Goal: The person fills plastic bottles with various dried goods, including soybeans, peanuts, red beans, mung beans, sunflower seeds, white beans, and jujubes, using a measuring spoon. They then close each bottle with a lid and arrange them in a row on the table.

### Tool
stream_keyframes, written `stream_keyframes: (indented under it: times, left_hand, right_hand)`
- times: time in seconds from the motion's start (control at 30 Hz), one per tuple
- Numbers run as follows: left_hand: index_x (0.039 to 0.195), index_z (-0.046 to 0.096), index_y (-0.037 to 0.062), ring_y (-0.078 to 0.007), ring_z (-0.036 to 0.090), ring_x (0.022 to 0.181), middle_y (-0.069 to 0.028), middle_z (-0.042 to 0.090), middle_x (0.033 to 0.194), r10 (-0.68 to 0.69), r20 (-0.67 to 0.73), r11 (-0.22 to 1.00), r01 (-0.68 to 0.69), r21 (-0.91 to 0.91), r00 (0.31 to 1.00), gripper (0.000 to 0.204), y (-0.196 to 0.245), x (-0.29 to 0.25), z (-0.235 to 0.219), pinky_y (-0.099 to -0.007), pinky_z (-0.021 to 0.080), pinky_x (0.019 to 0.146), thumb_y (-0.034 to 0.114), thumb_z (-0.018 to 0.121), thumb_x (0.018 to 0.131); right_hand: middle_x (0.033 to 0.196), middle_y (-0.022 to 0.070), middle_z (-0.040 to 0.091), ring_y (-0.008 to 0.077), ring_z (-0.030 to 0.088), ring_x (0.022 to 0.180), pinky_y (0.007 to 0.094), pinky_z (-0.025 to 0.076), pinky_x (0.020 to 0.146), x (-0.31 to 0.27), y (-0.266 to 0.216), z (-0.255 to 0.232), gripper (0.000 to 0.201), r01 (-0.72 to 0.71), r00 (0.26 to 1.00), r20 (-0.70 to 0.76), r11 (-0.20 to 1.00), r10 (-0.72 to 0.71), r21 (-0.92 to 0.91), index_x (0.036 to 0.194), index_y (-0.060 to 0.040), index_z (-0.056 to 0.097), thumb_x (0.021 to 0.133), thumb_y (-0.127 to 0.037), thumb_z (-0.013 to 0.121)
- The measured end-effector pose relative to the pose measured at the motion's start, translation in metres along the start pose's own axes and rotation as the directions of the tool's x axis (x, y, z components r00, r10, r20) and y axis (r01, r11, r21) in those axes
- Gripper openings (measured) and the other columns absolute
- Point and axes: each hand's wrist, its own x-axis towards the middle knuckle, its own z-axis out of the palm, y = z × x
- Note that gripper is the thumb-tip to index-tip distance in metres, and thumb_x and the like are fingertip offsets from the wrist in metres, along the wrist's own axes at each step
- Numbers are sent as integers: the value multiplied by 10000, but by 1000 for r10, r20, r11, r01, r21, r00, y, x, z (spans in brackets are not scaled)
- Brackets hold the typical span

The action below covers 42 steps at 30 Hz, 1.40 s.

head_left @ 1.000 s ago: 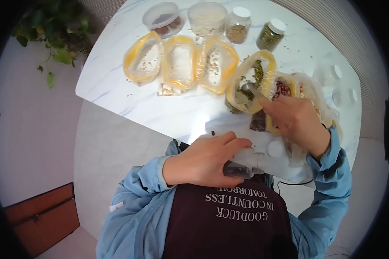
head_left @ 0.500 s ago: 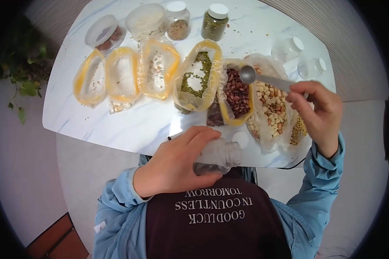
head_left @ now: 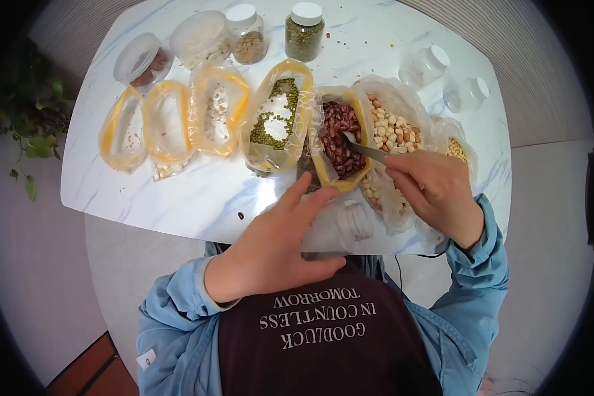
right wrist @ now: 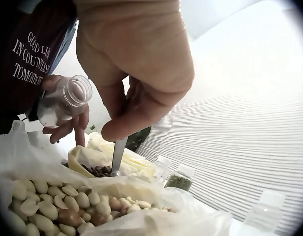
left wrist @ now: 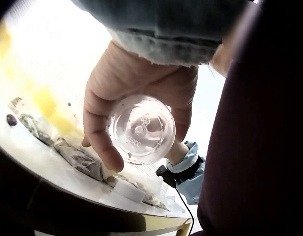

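Note:
My left hand (head_left: 270, 244) holds a clear, open-mouthed plastic jar (head_left: 340, 228) on its side at the table's near edge; the left wrist view shows the jar's round bottom (left wrist: 141, 130) between thumb and fingers. My right hand (head_left: 439, 191) pinches the handle of a metal spoon (head_left: 369, 152), whose bowl is down in the dark red beans (head_left: 340, 122). These beans fill an open bag with a yellow rim (head_left: 362, 105). In the right wrist view the spoon (right wrist: 119, 156) stands steeply in the beans, and the jar's mouth (right wrist: 78, 91) faces that camera.
Left of the beans are a bag of green beans (head_left: 270, 132) and several yellow-rimmed bags. A bag of peanuts (head_left: 393, 132) is on the right. Lidded jars (head_left: 303, 33), tubs (head_left: 142, 61) and empty jars (head_left: 424, 67) stand behind. One loose bean (head_left: 241, 216) lies near the front edge.
My right hand has moved from the green bean bag to the red bean bag, and the spoon has gone down into the beans. The head view has shifted. My left hand still holds the jar.

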Motion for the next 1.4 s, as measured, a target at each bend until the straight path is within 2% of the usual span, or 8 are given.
stream_keyframes:
  times: [0.1, 0.2, 0.5, 0.73, 0.83, 1.1, 1.2, 1.4]
  left_hand:
    - [1397, 352, 50, -393, 570, 1084, -316, 272, 1421, -34, 2, 993, 34, -110, 999, 861, -3, 4, 3, -386, 490, 884, 325, 782, 704]
    - [1415, 331, 45, -341, 553, 1115, -280, 232, 1442, -27, 2, 989, 27, -144, 1000, 893, -4, 8, 6, -364, 496, 872, 311, 794, 699]
    - [1418, 286, -11, -276, 520, 1099, -194, 262, 1412, -87, -30, 983, 81, -165, 996, 942, -3, 19, 9, -336, 503, 837, 295, 807, 696]
    - [1399, 313, -1, -271, 513, 1103, -171, 303, 1377, -43, -74, 985, 30, -168, 996, 904, -2, 12, 7, -336, 497, 845, 234, 818, 687]
    - [1360, 370, 25, -269, 516, 1084, -157, 334, 1345, 89, -136, 996, -87, 19, 987, 841, -2, 8, 2, -338, 487, 848, 218, 823, 679]
    - [1296, 438, 56, -317, 527, 1046, -154, 513, 1115, 122, -284, 992, -106, 69, 951, 740, -5, 5, 1, -379, 448, 878, 201, 820, 679]
    - [1292, 441, 55, -321, 536, 1024, -148, 529, 1089, 104, -297, 994, -85, 74, 949, 732, -4, 5, 3, -376, 447, 878, 219, 817, 685]
    - [1274, 462, 50, -290, 571, 948, -127, 545, 1038, 42, -252, 998, -29, 58, 967, 718, 2, 3, 2, -356, 472, 824, 254, 817, 684]
  right_hand:
    - [757, 101, 663, 179, 649, 654, 267, 508, 567, 6, 8, 5, 188, -289, 957, 106, 927, 271, 240, 1019, 0, 661, 838, -43, 633]
    - [810, 91, 677, 126, 651, 702, 233, 522, 583, 6, 27, 11, 212, -587, 777, 326, 433, 539, 684, 1079, 24, 636, 899, -76, 589]
    - [945, 115, 659, 153, 664, 786, 255, 567, 621, -13, 44, 19, 252, -585, 666, 433, 65, 608, 809, 1158, 22, 578, 955, -116, 522]
    - [948, 118, 654, 153, 657, 789, 248, 562, 659, -23, 51, 18, 256, -557, 656, 420, 27, 628, 830, 1172, 23, 566, 959, -107, 512]
    - [929, 99, 663, 140, 663, 752, 228, 560, 631, -25, 52, 17, 243, -538, 653, 406, 15, 639, 843, 1159, 12, 572, 959, -114, 517]
    - [929, 113, 660, 135, 656, 766, 233, 563, 663, -29, 53, 6, 244, -499, 675, 366, 30, 641, 866, 1159, 25, 577, 960, -101, 512]
    - [926, 108, 662, 132, 653, 770, 238, 561, 669, -29, 52, 1, 237, -497, 690, 346, 69, 636, 865, 1153, 23, 581, 960, -92, 506]
    - [920, 94, 663, 120, 646, 787, 235, 542, 684, -32, 45, 9, 228, -480, 785, 177, 401, 594, 781, 1149, 13, 597, 960, -77, 505]
